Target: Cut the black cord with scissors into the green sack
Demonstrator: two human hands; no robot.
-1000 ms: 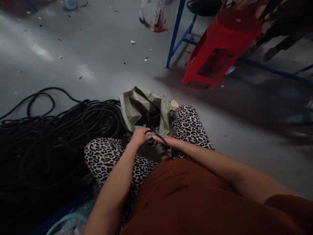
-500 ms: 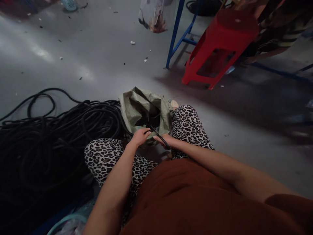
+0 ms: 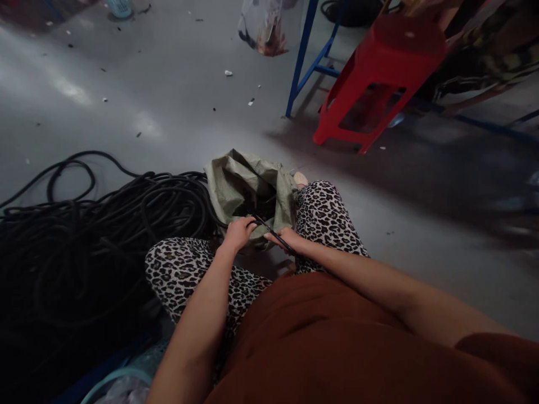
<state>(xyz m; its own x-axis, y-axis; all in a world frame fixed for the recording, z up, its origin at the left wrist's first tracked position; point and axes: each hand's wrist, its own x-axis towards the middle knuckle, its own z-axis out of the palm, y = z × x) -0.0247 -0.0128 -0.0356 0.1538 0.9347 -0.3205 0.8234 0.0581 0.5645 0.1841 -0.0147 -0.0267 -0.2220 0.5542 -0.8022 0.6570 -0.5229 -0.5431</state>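
1. Where the person is seated low over the floor (image 3: 126, 112), both hands are brought together between the knees, just at the near rim of the green sack (image 3: 236, 179).
2. A short black cable piece (image 3: 269, 229) is held across the gap between the hands. Its long axis is set on a slant, from the upper left at the left hand (image 3: 239, 233) down to the lower right at the right hand (image 3: 290, 241).
3. The left hand is curled closed, with its fingers wrapped over the far end of the cable piece at the sack's mouth.
4. The right hand is closed on the near end, which is laid along the fingers. How firmly it is pinched cannot be told, as the hand is shown small and dim.
5. Neither hand can be called nearer. The cable piece is touched at each end, and only its bare middle is left showing between them.
6. The sack's open mouth is seen just beyond the cable piece, with dark contents inside. The end in the left hand is placed closer to that mouth.
7. A large cable heap (image 3: 96, 235) is piled on the floor to the person's left, against the sack's left side.
8. A red stool (image 3: 379, 67) and a blue frame leg (image 3: 301, 62) are found well apart from the hands, farther out on the floor to the right.
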